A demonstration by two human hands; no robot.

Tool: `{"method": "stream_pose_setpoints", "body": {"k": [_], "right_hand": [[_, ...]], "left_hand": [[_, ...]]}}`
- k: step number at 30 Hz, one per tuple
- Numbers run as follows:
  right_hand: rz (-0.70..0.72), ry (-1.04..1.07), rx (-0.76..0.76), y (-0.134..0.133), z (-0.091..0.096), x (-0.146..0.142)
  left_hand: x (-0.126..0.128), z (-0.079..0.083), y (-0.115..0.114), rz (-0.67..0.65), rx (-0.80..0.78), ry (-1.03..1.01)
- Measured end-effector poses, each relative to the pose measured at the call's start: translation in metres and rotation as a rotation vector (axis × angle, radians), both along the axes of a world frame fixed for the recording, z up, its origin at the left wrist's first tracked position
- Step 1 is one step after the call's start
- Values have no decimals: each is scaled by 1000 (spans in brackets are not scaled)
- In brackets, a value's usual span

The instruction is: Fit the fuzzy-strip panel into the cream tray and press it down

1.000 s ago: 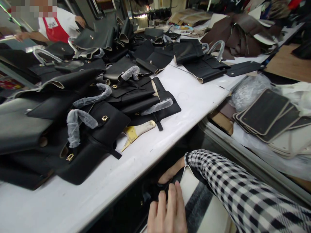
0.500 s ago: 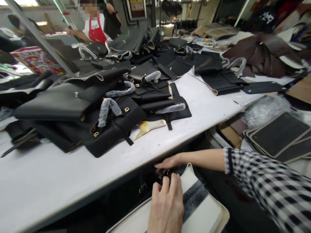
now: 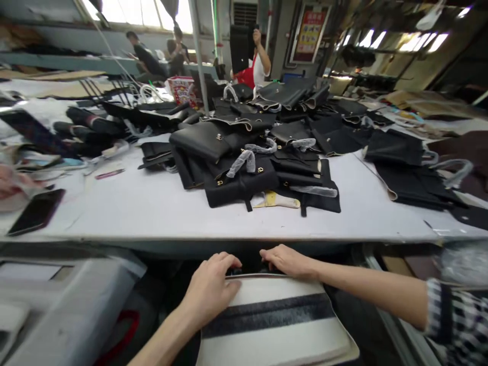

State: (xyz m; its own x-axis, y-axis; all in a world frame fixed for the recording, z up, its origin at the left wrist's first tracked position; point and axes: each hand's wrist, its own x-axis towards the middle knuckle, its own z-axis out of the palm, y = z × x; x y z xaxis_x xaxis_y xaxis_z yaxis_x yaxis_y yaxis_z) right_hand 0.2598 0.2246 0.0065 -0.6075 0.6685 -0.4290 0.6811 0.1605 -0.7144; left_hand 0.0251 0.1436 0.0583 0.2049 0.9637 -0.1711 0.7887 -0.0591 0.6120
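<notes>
Below the table's front edge lies a cream-backed leather bag panel (image 3: 274, 333) with a dark band across it and rounded lower corners. My left hand (image 3: 213, 279) is closed on its top left edge, thumb on the cream side and fingers curled over. Near the top right edge, my right hand (image 3: 287, 262) is closed too, its fingertips bent around a small dark part at that edge. The fingers and the panel's far side hide what exactly that part is. On the table ahead, black leather bags (image 3: 240, 183) with plastic-wrapped handles (image 3: 244, 161) lie piled up.
The white table (image 3: 152, 213) runs across in front of me. A phone (image 3: 37, 212) and a pink pen-like tool (image 3: 110, 174) lie on its left. A grey machine (image 3: 76, 305) stands lower left. Beyond the pile, a person in a red apron (image 3: 246, 76) holds up a black piece.
My view has swung left and levelled. The panel now lies squarer in front of me. My hands sit farther apart along its top edge, the left one on the left side.
</notes>
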Motion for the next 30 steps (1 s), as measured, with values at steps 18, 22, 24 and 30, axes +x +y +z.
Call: {"method": "stream_pose_setpoints", "body": {"k": [18,22,24,30], "right_hand": [[154,-271,326,-29,9,-52],[158,-261,291,-33,12,-68],[166,-253,279,-34,13,-75],[193,-237,262,-37,14,-92]], "left_hand": [[-59,-48,-29,152,-188,-643],[-64,-43,-27,98,-188,-630],[-69,-40,-26,80,-227,-653],[-82,-67,-36,367,-519,-929]]}}
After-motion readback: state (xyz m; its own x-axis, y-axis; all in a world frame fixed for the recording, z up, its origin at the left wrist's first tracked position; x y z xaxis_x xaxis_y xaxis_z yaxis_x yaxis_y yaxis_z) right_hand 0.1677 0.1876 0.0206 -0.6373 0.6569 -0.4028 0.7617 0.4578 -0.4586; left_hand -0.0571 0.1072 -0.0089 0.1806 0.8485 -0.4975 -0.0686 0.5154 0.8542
